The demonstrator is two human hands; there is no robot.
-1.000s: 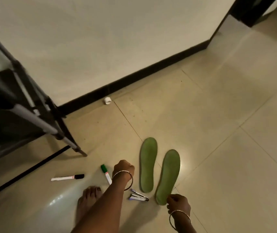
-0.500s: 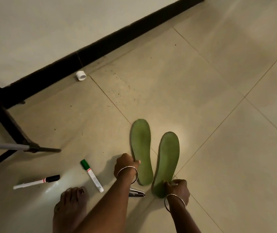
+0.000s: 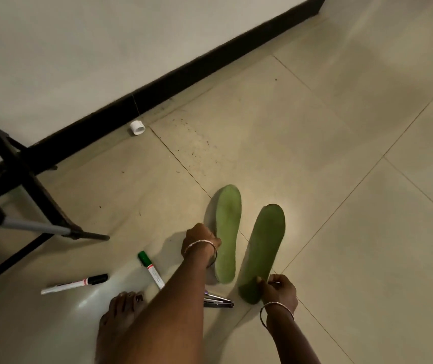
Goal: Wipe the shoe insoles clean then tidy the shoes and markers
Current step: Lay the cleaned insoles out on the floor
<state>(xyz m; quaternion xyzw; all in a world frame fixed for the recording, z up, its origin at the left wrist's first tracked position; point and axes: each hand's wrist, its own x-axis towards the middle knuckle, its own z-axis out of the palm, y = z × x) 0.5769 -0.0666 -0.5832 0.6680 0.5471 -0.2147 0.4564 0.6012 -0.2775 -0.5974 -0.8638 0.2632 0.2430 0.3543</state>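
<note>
No cloth or shoe is in view, so the wiping looks barely begun. The left hand (image 3: 199, 239) curls its fingers (image 3: 216, 241) round the side edge of the left insole (image 3: 227, 232) on the floor (image 3: 315, 179). The right hand (image 3: 279, 290) pinches the heel of the right insole (image 3: 265, 245). The green marker (image 3: 151, 269) and black marker (image 3: 74, 283) lie loose nearby, not yet tidied.
</note>
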